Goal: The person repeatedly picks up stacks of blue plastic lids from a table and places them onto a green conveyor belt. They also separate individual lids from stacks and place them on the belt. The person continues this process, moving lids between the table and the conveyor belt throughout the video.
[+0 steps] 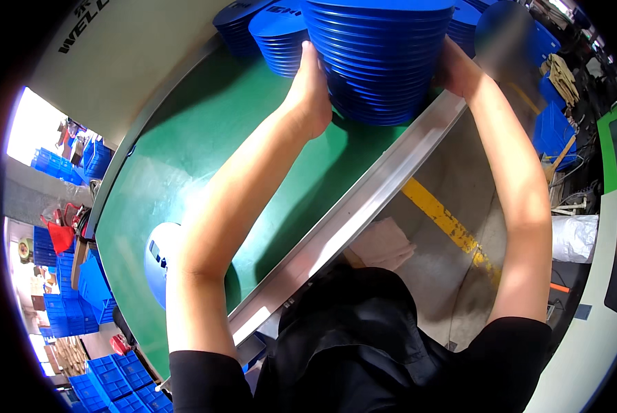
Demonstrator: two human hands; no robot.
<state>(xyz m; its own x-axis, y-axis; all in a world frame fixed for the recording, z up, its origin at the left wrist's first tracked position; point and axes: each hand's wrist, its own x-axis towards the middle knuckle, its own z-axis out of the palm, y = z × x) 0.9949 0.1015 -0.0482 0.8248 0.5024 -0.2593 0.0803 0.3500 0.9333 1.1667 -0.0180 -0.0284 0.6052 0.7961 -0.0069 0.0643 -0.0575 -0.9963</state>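
Between my two hands is a tall stack of blue round discs (pixel 381 69), at the top middle of the view. My left hand (pixel 310 93) presses on its left side, thumb pointing up and the other fingers hidden. On the right side my right hand (pixel 456 70) grips the stack, its fingers mostly out of sight behind it. I cannot tell whether the stack rests on the green conveyor belt (pixel 281 186) or is lifted. A shorter disc stack (pixel 279 38) stands just left of it. One loose blue disc (pixel 158 265) lies on the belt beside my left forearm.
A metal rail (pixel 350 213) edges the belt in front of me. More disc stacks (pixel 238 27) stand at the far end. Blue crates (pixel 116 382) are piled at the left, with others (pixel 555 131) at the right. A yellow line (pixel 439 213) marks the floor.
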